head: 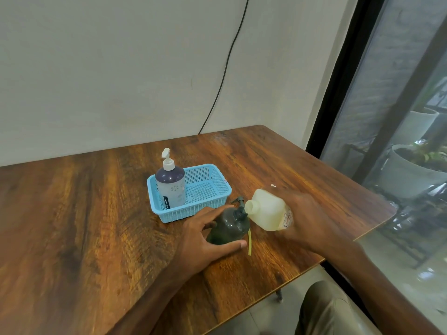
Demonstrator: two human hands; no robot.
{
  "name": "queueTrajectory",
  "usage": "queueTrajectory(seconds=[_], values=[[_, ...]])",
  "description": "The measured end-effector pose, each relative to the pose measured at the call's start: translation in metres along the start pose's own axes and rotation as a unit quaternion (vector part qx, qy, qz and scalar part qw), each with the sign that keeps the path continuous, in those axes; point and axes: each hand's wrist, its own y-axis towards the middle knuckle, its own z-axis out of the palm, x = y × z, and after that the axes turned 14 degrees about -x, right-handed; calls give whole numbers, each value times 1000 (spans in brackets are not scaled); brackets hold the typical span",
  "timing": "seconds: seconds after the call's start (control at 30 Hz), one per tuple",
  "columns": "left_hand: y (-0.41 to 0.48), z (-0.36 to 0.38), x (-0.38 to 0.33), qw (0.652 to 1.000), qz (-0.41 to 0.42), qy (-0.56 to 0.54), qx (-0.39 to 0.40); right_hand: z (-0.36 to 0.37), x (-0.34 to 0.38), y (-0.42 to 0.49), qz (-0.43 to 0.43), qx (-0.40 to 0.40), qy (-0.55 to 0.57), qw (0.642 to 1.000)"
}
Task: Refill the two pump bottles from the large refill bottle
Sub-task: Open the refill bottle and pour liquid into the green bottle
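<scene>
Reference: basket (217, 181), blue, on the tabletop (96, 213).

1. Green bottle (229, 227): stands on the tabletop just in front of the basket's near right corner, roughly upright. The left hand (205, 238) holds it, with the grip wrapped round the body, fingers on the far side and thumb across the near base.
2. Refill bottle (266, 210): held off the tabletop, to the right of the basket's near corner, in the right hand (312, 221). The grip is curled round its lower body. Its long axis lies near horizontal, with the uncapped mouth pointing left, just beside the green bottle's top.
3. The pump head shows at the green bottle's neck. A yellow tube (249, 241) hangs outside, on its right. Whether the neck is clear cannot be told.
4. Purple bottle (170, 186): stands in the basket's left end, pump fitted.

Assessment: pouring into the green bottle is in preparation. The coming move turns on bringing the mouth directly above the neck. The right hand carries that adjustment and the left only steadies. Misalignment risks spillage.
</scene>
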Motion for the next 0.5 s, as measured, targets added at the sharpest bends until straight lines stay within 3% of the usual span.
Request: queueTrajectory(seconds=[0.5], values=[[0, 0, 1, 1000, 4, 10, 0, 2, -4, -1, 2, 3, -20, 1000]])
